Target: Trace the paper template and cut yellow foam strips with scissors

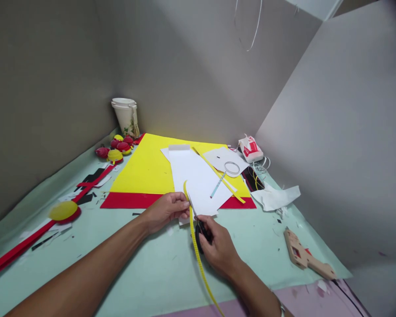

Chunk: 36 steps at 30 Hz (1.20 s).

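Observation:
A long, narrow yellow strip [197, 253] with fine cuts or marks along it runs from the near edge of the table up to my left hand [169, 210]. Thumb and fingers of that hand pinch it near its curved upper end. My right hand [218, 244] grips black-handled scissors [203, 233], whose blades point up and lie against the strip beside my left fingertips. Whether the blades are parted is hard to see. Behind both hands lie white paper sheets [198, 176] on a yellow sheet [141, 167] with a red sheet [128, 200] under it.
A glue gun [305, 255] lies at right, its cord trailing off. Left are a long red strip [26, 246] with a yellow disc [64, 211], black scraps and red-yellow round pieces [122, 147]. A white bucket [125, 116], a pencil [218, 185], a wire ring [232, 168] and a tissue pack [251, 149] stand farther back.

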Motion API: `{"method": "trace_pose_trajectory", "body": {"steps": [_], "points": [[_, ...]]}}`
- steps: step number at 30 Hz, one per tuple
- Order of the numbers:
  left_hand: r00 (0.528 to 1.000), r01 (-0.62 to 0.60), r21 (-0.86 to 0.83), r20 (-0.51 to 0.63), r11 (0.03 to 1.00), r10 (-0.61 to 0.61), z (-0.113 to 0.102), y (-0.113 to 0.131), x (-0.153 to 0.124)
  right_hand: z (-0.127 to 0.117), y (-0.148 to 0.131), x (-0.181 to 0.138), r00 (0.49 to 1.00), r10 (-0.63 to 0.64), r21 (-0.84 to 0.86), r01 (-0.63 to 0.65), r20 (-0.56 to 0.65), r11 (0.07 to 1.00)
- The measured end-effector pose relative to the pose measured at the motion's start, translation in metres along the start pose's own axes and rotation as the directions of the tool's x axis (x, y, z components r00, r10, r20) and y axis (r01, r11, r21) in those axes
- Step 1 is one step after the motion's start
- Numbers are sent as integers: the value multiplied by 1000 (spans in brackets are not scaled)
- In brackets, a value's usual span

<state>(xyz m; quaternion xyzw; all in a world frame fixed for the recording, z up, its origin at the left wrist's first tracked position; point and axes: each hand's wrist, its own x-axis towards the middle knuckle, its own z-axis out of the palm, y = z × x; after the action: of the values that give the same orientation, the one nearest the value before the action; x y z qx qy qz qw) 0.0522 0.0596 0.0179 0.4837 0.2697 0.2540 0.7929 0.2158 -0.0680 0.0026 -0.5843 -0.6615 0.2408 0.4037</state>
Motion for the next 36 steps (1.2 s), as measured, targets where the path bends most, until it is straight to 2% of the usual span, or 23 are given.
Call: {"method": "trace_pose_trajectory", "body": {"steps": [13, 16, 18, 21, 24, 28, 36], "points": [[1000, -4, 8, 11, 1000, 4, -1, -1, 0, 2, 2, -1, 999, 42, -7, -42, -17, 999], [1000, -6, 15, 12, 1000, 6, -2, -1, 0, 3, 5, 1, 992, 121, 86, -120, -15, 989], [1000, -16, 31, 6, 999, 16, -2, -2, 0, 3, 8, 3, 984, 178, 212, -171, -18, 962], [999, -42, 88, -13, 995, 43, -1, -4, 0, 5, 11, 5, 975, 224, 430, -205, 7, 879], [997, -67, 177, -29, 982, 73, 3, -7, 2, 5, 10, 8, 960, 277, 549, -258, 49, 795], [995, -82, 271, -28, 959, 93, 6, -8, 3, 4, 4, 11, 935, 346, 570, -328, 82, 753], [997, -73, 286, 1, 955, 76, 7, -7, 1, 5, 7, 13, 939, 329, 531, -329, 97, 781]]}}
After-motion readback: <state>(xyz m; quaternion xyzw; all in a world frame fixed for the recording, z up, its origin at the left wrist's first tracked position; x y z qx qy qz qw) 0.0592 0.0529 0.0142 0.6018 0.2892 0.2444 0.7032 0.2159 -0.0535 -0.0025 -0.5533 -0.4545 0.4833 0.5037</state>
